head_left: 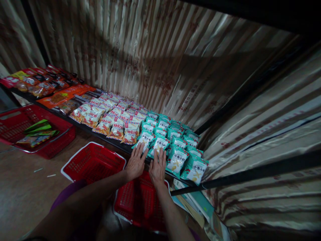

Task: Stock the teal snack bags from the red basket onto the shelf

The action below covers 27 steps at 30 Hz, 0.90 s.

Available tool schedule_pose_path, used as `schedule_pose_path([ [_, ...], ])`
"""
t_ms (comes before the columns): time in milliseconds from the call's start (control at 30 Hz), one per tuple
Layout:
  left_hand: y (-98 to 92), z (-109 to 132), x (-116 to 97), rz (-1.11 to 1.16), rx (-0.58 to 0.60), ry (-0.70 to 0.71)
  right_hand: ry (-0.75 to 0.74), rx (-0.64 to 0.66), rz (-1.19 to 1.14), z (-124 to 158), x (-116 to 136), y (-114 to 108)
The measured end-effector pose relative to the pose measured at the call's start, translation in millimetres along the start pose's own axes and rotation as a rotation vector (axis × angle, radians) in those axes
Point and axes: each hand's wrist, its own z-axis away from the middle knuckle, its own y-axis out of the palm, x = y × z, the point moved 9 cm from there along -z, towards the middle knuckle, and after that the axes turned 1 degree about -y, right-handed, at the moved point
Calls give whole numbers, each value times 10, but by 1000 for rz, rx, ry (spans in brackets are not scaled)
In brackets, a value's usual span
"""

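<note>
Both of my hands reach to the front edge of a shelf holding rows of small teal snack bags. The fingers of my left hand (136, 163) lie stretched out on the lower part of one teal snack bag (146, 137) in the front row. Beside it, my right hand (157, 167) rests its extended fingertips on the neighbouring teal snack bag (160, 142). Neither hand is closed round a bag. More teal bags, such as the front one (177, 160) to the right, stand in rows behind and beside them.
White-and-red snack bags (114, 124) fill the shelf's middle, with orange packs (67, 95) and red bags (47, 78) farther left. Below are a red basket (94, 160), another under my arms (136, 204), and one with green packets (60, 140). A dark post (225, 174) runs at right.
</note>
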Motion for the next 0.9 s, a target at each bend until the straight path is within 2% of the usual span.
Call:
schedule_pose_path([
  [400,-53,3,30,16,-6,-27,-21,-10,13,-18,64,-58],
  [667,-26,-2,69,-34,27,-76,-110,-81,-135,-357,516,-245],
  [767,33,-6,110,-60,44,-108,-82,-27,-248,-559,687,-230],
  [900,81,-42,115,-50,45,-91,-39,140,-349,-753,938,-22],
])
